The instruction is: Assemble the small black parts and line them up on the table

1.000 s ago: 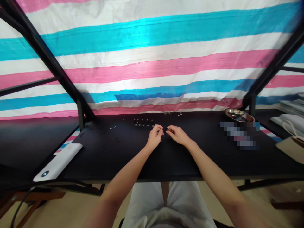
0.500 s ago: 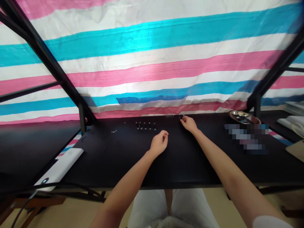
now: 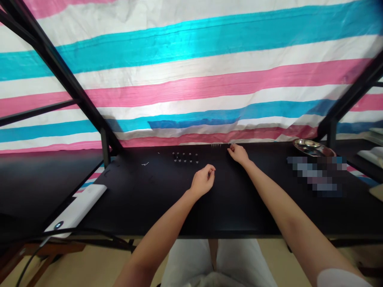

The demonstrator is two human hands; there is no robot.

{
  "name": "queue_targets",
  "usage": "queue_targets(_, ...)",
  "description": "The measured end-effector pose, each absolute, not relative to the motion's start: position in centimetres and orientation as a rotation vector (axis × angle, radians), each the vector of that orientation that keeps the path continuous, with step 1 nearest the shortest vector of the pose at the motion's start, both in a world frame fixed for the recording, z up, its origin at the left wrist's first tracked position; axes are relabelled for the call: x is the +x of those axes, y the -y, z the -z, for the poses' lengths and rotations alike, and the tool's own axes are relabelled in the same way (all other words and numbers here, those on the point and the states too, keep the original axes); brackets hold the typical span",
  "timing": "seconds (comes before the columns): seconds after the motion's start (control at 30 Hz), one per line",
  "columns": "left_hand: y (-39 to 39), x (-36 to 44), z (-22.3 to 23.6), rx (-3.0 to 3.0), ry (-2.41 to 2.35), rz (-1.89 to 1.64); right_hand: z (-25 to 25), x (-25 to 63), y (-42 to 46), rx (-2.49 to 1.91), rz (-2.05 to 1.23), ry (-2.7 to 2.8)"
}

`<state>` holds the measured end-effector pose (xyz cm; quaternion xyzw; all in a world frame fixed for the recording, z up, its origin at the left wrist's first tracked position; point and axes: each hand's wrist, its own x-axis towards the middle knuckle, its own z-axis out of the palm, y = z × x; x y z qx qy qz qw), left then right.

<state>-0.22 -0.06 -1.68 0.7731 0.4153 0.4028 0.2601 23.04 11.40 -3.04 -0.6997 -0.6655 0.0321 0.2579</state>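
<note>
small slim pieces [image 3: 216,146] in a sideways row, just left of the right hand [image 3: 238,154] — left hand [image 3: 202,182] farther — can't tell either's grip.

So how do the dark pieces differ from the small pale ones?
The dark pieces look larger than the pale pieces. The dark pieces are spaced wider; the pale pieces sit closer together, nearer the table's far edge. Both form rows on the black table.

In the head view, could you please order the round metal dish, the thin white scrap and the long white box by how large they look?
1. Long white box, the largest
2. Round metal dish
3. Thin white scrap, by far the smallest
</note>
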Motion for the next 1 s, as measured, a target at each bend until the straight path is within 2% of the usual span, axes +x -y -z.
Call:
queue_targets(0.43, -0.1, -0.4, 1.5, 2.110, -1.127, -1.081, 2.6, 24.0, -11.8, -1.896, -0.151, 1.872)
queue_targets(0.7, 0.0, -0.4, 1.4, 2.161, -1.178, -1.031, 2.1, 25.7, -12.3, -1.850, -0.507, 1.754)
queue_targets(1.0, 0.0, -0.5, 1.3, 2.192, -1.176, -1.024, 3.5, 25.5, -12.3, -1.852, -0.425, 1.663)
